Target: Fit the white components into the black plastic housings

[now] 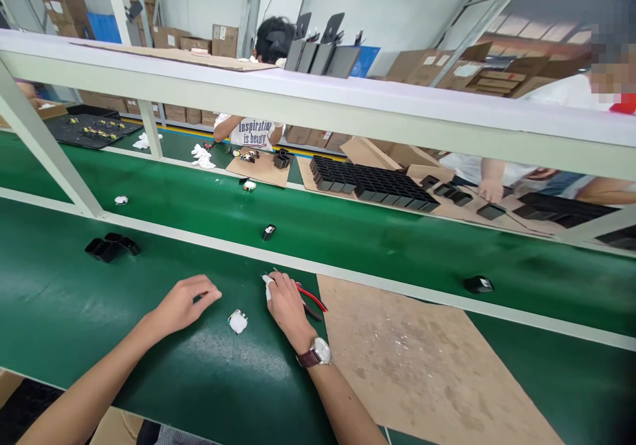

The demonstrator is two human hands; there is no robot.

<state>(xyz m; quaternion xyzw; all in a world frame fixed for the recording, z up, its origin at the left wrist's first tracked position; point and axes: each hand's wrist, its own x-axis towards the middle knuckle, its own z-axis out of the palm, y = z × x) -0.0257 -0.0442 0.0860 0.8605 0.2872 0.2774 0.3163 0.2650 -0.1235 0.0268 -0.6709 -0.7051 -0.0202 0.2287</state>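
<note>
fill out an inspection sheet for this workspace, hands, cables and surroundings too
surface: smooth green benchtop, shiny in patches; flat brown cardboard sheet at right, specked and stained
work items: small green-edged board with white top on the bench; red-and-dark-handled pliers by the cardboard sheet's left edge
clutter: black hollow plastic casings grouped at left
left hand: above the benchtop, apparently empty
right hand: at the pliers, grip unclear
cables: thin dark line by the rear wall, possibly one
surroundings: pale metal frame; co-worker in white printed shirt; brown cardboard boxes
</note>
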